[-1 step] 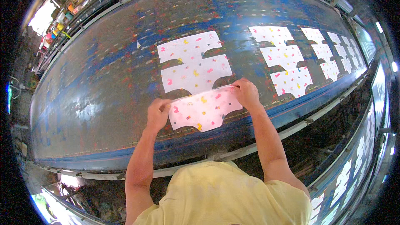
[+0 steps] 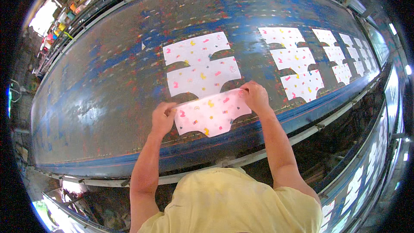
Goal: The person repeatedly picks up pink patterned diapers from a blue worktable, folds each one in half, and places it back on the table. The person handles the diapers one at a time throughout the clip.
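Note:
A white cut fabric panel (image 2: 211, 112), shaped like a brief and printed with small pink, yellow and blue figures, is spread between my hands at the near edge of the long table. My left hand (image 2: 163, 118) pinches its upper left corner. At the upper right corner, my right hand (image 2: 256, 96) has its fingers closed on the same panel. Just beyond it lie two matching pieces, a middle panel (image 2: 205, 75) and a far panel (image 2: 198, 47), flat on the table and lined up with it.
The long dark table (image 2: 108, 99) is stained with blue and red. More printed panels lie in columns to the right, the nearest including a panel (image 2: 302, 84). A metal rail (image 2: 302, 134) runs along the near edge. Another table with white pieces (image 2: 355, 183) stands at lower right.

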### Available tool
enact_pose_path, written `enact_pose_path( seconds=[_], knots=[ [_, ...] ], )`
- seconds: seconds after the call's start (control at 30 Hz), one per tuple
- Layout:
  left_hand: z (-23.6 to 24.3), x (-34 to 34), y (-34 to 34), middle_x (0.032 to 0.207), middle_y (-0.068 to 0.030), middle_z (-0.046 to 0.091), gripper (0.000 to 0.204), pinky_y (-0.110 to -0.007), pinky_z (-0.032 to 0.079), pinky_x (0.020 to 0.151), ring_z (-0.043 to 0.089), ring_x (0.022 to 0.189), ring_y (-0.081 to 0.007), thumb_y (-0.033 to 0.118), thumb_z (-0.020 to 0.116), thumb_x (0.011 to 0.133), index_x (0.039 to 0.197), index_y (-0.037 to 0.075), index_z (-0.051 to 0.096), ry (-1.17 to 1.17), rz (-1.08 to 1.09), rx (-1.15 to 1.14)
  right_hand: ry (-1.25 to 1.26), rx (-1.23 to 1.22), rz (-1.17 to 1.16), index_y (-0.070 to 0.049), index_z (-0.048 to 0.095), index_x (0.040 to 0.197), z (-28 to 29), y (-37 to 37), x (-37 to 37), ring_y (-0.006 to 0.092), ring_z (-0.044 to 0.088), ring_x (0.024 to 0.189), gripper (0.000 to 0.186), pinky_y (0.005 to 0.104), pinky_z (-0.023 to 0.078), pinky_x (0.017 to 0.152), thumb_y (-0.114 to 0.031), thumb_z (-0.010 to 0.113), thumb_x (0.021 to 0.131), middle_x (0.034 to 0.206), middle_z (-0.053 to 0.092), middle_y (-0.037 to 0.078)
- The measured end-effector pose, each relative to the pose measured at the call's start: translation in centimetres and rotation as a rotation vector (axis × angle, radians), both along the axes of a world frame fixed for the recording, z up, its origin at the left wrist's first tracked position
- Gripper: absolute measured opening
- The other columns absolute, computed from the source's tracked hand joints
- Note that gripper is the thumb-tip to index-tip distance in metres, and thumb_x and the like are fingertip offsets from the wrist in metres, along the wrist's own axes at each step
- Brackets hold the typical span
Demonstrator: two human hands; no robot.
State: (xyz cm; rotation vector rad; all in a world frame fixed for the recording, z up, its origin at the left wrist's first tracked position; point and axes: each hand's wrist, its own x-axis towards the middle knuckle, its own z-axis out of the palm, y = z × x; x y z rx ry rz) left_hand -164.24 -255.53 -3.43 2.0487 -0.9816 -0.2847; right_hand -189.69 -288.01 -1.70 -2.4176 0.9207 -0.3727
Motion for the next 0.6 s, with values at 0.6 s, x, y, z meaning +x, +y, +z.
enact_pose_path(
  seconds=[0.6],
  knots=[
    [-1.5,1.2,-0.6,0.099,-0.0102,0.076,0.027,-0.041,0.059,0.078,0.074,0.087,-0.0293,0.015,0.082,0.087,0.113,0.009,0.08,0.026,0.063,-0.111,0.089,0.004,0.31,-0.006,0.072,0.087,6.3,8.1,1.9,0.0342,0.075,0.086,0.014,0.046,0.059,0.075,-0.017,0.079,0.087,0.091,0.074,0.015]
  ],
)
